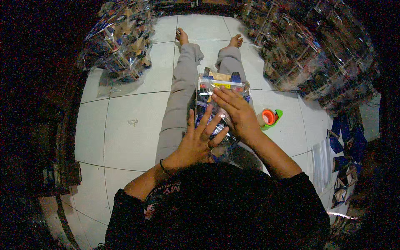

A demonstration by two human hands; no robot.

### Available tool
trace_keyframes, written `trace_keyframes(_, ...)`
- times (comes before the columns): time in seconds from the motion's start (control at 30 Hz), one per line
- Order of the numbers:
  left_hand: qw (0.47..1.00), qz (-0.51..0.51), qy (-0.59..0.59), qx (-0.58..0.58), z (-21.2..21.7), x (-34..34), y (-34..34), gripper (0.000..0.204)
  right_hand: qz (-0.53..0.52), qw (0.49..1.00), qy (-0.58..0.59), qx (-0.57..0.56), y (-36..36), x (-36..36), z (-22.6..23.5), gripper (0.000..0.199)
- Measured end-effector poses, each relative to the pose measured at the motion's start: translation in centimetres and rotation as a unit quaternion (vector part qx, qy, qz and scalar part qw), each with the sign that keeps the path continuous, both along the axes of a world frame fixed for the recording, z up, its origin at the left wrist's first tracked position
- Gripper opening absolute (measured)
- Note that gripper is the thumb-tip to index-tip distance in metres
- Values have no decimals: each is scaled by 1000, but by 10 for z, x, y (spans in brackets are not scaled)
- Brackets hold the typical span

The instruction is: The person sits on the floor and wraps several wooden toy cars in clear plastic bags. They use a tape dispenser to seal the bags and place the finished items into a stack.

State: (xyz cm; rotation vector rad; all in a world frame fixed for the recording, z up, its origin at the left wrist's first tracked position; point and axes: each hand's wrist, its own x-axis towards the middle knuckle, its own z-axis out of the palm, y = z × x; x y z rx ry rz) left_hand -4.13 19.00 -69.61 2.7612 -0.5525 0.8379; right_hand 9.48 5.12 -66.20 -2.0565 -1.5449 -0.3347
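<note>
Tiled floor (125, 125), person seated on it, legs stretched out. Piles of clear bagged goods are stacked left (118, 37) and right (308, 50). Clear bag (218, 89) with blue and yellow contents is laid on the lap, over the thighs. Left hand (200, 139) is pressed flat on its lower end, fingers spread. Right hand (235, 110) is laid across the middle, fingers loosely curled on it. Tape dispenser (270, 118) is seen on the floor just right of the legs.

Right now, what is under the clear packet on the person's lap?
The clear packet rests on grey-trousered legs; left hand and right hand press on it. Its lower part and the lap beneath are covered.
</note>
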Motion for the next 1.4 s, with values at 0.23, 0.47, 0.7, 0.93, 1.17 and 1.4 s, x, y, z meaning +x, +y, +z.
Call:
trace_keyframes(0.23, 989, 29, 133, 55, 55, 34, 6, 126, 11, 992, 117, -43, -3, -6, 20, 50)
trace_keyframes(0.47, 974, 5, 221, 52, 78, 64, 13, 131, -168, 827, 407, 350, -94, 44, -64, 43)
trace_keyframes(0.7, 988, 6, 154, -16, 66, 58, 0, 105, -605, 553, 559, 124, -185, 137, -282, 66)
trace_keyframes(0.93, 994, -4, 110, -20, 64, 62, 6, 103, -358, 302, 695, 545, -156, 162, -216, 34)
trace_keyframes(1.17, 993, -8, 116, 5, 66, 72, -2, 101, -40, 966, 53, 249, -31, 133, 87, 56)
trace_keyframes(1.4, 990, -24, 135, -45, 44, 62, -6, 92, 222, 930, -108, -272, 94, 53, 190, 30)
